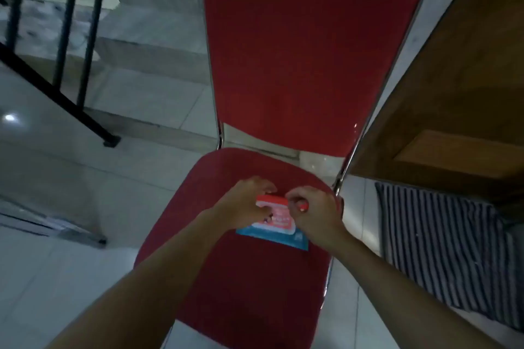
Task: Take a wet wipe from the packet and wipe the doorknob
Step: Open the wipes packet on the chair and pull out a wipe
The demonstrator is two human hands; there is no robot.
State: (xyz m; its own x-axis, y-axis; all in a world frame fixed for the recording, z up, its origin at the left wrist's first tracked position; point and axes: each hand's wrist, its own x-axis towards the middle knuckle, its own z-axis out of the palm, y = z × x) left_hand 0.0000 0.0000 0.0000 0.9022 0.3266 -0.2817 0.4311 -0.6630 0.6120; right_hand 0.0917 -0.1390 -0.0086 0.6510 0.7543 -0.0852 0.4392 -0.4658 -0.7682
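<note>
Both forearms reach in from 6 o'clock. The wet wipe packet (276, 225) lies flat on the red chair seat (241, 277), long axis running from 10 to 4 o'clock. The left hand (244, 200) presses its far left end; the right hand (314, 210) pinches its red flap (273, 199). At 3 o'clock lies a striped mat (442, 249), beyond it a wooden door (453, 93). Black railing (56, 45) stands at 10 o'clock.

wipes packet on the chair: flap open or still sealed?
Cannot tell. The wipes packet lies flat on the red chair seat, but both hands cover its top edge, and no wipe shows.
</note>
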